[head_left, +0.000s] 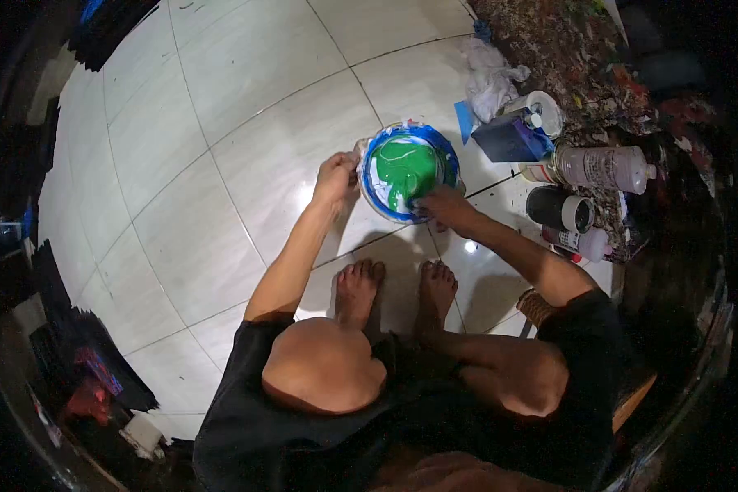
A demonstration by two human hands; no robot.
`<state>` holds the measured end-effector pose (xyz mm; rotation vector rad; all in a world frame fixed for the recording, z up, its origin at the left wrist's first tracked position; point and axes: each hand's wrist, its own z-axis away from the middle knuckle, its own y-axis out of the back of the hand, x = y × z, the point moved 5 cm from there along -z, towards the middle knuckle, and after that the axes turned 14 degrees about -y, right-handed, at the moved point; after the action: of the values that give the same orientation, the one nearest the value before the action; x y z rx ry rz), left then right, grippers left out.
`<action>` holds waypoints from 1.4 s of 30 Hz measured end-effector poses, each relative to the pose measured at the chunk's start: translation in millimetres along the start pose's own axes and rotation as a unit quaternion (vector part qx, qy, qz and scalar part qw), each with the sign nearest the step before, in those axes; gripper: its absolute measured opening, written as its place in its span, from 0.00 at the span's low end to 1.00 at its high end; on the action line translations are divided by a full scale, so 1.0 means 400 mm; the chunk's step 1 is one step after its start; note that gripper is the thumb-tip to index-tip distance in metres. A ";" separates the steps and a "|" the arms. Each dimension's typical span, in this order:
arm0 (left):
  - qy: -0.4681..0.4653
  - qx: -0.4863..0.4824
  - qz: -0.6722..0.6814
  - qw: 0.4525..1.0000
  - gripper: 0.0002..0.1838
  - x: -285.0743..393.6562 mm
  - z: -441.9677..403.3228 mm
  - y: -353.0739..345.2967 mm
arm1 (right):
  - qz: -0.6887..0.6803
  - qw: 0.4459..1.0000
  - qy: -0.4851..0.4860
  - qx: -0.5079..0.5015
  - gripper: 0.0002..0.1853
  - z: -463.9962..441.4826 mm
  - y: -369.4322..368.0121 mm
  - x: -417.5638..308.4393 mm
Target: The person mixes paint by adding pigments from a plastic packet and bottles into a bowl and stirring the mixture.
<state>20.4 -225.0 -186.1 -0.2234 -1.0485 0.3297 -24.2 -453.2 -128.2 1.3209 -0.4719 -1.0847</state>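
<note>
In the head view, a round bucket with a blue-smeared rim sits on the white tiled floor, just above the centre of the frame. Green paint streaked with white lies inside. The left hand pinches the bucket's left edge. The right hand is at its lower right edge, curled, fingertips hidden; whether it grips anything I cannot tell. At upper right are a dark blue container, a clear bottle on its side and a black jar.
</note>
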 end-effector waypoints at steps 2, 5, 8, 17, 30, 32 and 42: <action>0.001 -0.002 0.005 1.000 0.04 -0.002 0.017 -0.003 | -0.253 0.958 -0.106 -0.087 0.11 -0.056 -0.036 0.017; 0.024 -0.016 0.011 1.000 0.04 -0.008 0.016 0.004 | -0.107 0.977 -0.163 -0.089 0.09 -0.082 -0.009 0.032; -0.007 -0.031 -0.021 0.999 0.05 0.015 0.028 -0.003 | 0.016 0.978 -0.156 -0.138 0.07 -0.022 0.076 0.065; -0.023 0.002 0.018 1.000 0.07 0.028 0.049 -0.032 | 0.003 0.983 -0.157 -0.094 0.09 -0.052 0.120 0.044; 0.038 -0.020 0.002 0.999 0.04 0.033 0.031 -0.038 | 0.172 0.974 -0.074 -0.131 0.10 -0.012 0.197 0.126; 0.032 0.009 0.061 0.998 0.03 -0.008 0.064 -0.049 | 0.064 0.976 -0.104 -0.180 0.10 0.028 0.184 0.092; 0.012 0.040 0.090 0.995 0.05 -0.026 0.122 -0.090 | -0.493 0.765 -0.373 -0.181 0.14 -0.052 0.128 0.010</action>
<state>-21.5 -261.0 -158.9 -0.2500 -0.9923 0.5306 13.0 -451.2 -87.1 0.6785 -0.0625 -2.4875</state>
